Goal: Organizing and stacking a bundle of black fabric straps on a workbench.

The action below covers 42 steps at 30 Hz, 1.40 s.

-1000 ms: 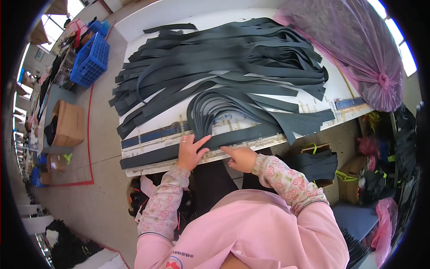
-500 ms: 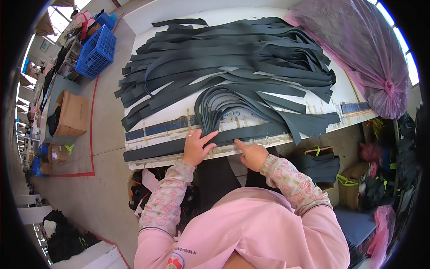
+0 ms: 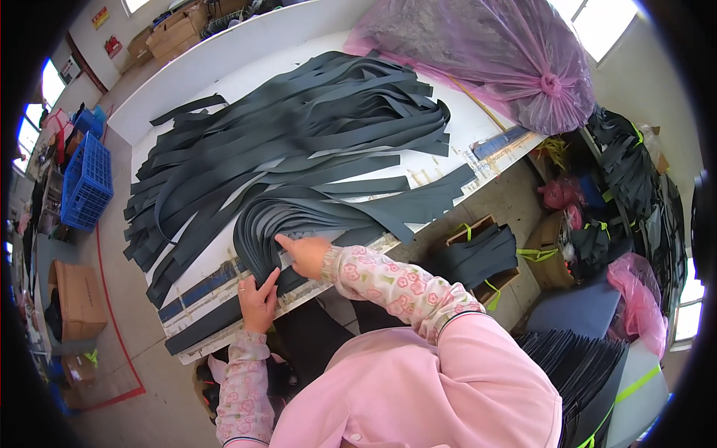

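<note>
Long dark grey fabric-like strips are gathered in a curved, layered bundle (image 3: 258, 224) near the table's front edge. Its left end bends down toward my left hand (image 3: 258, 305), whose fingers are spread at the end of the bundle. My right hand (image 3: 308, 255) lies just above and to the right, its index finger stretched out against the inside of the curve and the other fingers partly hidden. Under the left hand, a single flat strip (image 3: 202, 328) runs along the front edge. Behind the bundle, a large pile of similar strips (image 3: 299, 112) covers the white table (image 3: 246, 63).
A pink plastic bag (image 3: 478, 52) with dark contents rests at the table's far right. Below the right edge stands a box of dark strips (image 3: 478, 257). Blue crates (image 3: 86, 183) and a cardboard box (image 3: 78, 299) are on the floor at left.
The view has turned, so the table now slants. My right hand has moved from the front-edge strip up and left onto the bundle's curve. My left hand stays by the bundle's end.
</note>
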{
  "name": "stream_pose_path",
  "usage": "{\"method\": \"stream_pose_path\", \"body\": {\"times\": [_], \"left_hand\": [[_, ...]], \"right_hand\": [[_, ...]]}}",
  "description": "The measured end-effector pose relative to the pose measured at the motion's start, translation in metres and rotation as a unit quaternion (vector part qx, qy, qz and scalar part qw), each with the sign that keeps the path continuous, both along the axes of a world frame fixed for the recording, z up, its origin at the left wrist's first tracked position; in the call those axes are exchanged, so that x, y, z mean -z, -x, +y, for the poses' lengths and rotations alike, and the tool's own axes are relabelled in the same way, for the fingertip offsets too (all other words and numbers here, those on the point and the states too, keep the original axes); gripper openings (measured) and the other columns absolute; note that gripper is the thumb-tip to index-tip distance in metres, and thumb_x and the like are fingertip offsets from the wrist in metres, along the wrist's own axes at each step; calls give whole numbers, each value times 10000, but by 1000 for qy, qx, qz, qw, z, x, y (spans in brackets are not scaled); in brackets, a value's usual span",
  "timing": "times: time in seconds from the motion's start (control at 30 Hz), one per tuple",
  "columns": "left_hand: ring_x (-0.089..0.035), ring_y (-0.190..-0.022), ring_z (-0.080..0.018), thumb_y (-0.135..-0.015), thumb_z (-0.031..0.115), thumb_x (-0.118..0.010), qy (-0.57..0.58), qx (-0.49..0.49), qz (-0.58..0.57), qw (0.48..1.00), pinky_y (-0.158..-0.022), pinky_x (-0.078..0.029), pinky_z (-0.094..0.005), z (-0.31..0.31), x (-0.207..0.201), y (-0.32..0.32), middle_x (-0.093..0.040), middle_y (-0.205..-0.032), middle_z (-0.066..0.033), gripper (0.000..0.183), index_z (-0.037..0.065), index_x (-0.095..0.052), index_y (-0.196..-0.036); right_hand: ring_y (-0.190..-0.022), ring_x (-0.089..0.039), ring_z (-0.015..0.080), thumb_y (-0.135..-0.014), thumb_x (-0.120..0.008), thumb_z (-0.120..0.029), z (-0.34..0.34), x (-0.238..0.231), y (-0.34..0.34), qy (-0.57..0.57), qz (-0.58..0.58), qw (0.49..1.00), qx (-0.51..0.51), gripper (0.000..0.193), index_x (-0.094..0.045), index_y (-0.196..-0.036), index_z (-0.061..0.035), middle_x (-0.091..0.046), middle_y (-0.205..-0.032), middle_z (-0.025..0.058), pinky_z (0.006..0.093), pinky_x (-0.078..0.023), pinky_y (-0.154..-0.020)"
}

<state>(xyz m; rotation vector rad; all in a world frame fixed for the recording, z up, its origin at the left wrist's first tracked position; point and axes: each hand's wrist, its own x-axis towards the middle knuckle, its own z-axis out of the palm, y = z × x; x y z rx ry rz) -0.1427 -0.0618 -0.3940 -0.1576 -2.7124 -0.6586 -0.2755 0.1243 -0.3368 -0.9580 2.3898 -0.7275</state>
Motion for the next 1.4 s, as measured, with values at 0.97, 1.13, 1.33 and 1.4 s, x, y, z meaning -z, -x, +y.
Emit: {"method": "stream_pose_path", "body": {"times": [0.97, 1.13, 1.33, 1.4], "left_hand": [[-480, -874, -312, -808, 103, -687, -36, -3, -41, 999, -801, -425, -416, -8, -1, -6, -488, -909, -93, 538, 295, -660, -1310], [-470, -864, -307, -800, 105, -703, -37, -1, -8, 999, -791, -413, -413, -7, 3, -2, -477, -898, -90, 542, 285, -661, -1310], [-486, -886, -310, -812, 112, -693, -35, -10, -21, 999, -796, -435, -423, -7, 2, -4, -500, -914, -92, 516, 292, -669, -1295], [-488, -891, -311, -811, 112, -694, -39, -7, -31, 999, -796, -437, -425, -7, 0, -4, -500, -915, -93, 519, 292, -668, -1297]], "right_hand": [[-665, -662, 322, -828, -701, -133, -26, 51, -57, 151, -42, 986, 56, 97, -662, -891, -71, -667, -682, 117, 424, -513, -683], [-666, -663, 322, -832, -696, -151, -28, 54, -57, 141, -40, 986, 79, 92, -665, -886, -84, -672, -686, 108, 426, -503, -728], [-674, -664, 327, -826, -693, -138, -30, 59, -57, 135, 21, 988, 65, 106, -669, -905, -71, -681, -723, 128, 421, -505, -690], [-634, -672, 255, -849, -678, -107, -24, 57, -51, 139, -103, 984, 44, 118, -668, -937, -30, -693, -735, 120, 368, -508, -619]]}}
